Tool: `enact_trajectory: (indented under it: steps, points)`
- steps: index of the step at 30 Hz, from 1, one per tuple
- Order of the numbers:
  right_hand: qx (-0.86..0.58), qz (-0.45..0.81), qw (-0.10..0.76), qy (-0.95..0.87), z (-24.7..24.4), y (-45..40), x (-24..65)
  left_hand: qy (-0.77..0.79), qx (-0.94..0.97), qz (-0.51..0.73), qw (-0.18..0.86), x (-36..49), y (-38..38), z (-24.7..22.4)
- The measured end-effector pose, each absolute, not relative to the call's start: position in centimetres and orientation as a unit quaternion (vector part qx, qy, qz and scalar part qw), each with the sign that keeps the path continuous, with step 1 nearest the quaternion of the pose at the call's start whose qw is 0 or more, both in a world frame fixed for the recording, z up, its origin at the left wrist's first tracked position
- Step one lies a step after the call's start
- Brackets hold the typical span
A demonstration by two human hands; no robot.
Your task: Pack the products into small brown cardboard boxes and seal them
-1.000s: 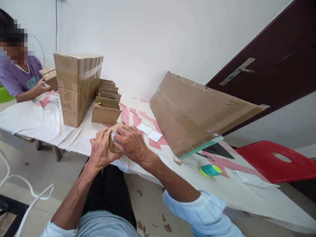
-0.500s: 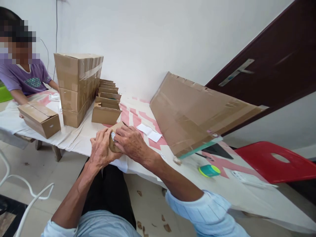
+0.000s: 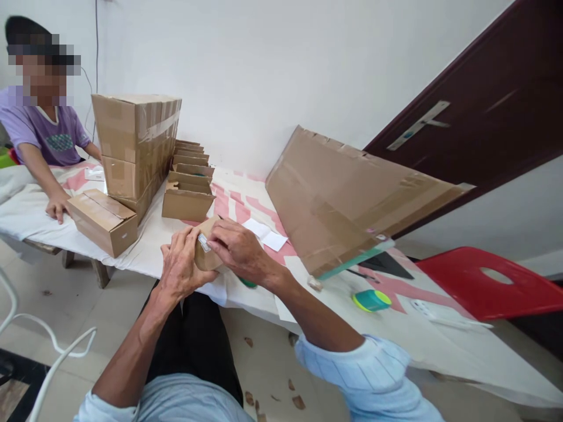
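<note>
A small brown cardboard box (image 3: 206, 258) is held near the table's front edge by my left hand (image 3: 181, 264), its fingers and thumb wrapped round the side. On the face of that box is a small white label (image 3: 203, 242) with print too small to read. My right hand (image 3: 237, 246) is curled over the box's right side, with thumb and fingertips at the label's right end. Whether these fingers pinch anything is hidden. Part of a green object (image 3: 247, 282) shows below my right wrist.
Open cardboard boxes (image 3: 187, 205) stand in a row beyond my hands, beside a tall taped carton stack (image 3: 115, 132). A closed box (image 3: 105, 225) lies at left near a co-worker's hand (image 3: 57, 205). Folded white paper (image 3: 273, 241), a large cardboard sheet (image 3: 343, 193) and a teal-yellow roll (image 3: 372, 300) sit rightward.
My right fingers have shifted slightly right, uncovering more of the label. The co-worker's closed box has slid toward the carton stack, and that person's hand now rests on the table beside it.
</note>
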State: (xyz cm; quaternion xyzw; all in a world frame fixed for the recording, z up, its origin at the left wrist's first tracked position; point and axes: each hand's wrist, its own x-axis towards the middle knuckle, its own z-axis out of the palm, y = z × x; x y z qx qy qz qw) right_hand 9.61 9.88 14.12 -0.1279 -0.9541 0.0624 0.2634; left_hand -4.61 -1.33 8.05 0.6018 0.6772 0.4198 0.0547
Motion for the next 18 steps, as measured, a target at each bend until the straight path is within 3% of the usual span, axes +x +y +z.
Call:
enact_trajectory:
  steps: [4,9,13,18]
  points:
    - [-0.161,0.239,0.341,-0.895,16.4,10.1,11.3,0.681,0.599,0.419,0.047,-5.4,-1.3,7.8]
    - [-0.283,0.291,0.438,-0.802,16.9,13.6,17.1,0.644,0.606,0.464,0.040,-8.2,-1.0,6.7]
    - [-0.397,0.274,0.463,-0.743,12.9,17.0,25.1,0.616,0.617,0.488,0.034,-11.0,-0.1,5.7]
    - [-0.539,0.198,0.424,-0.700,5.5,18.0,33.3,0.630,0.603,0.486,0.051,-12.6,0.3,5.2]
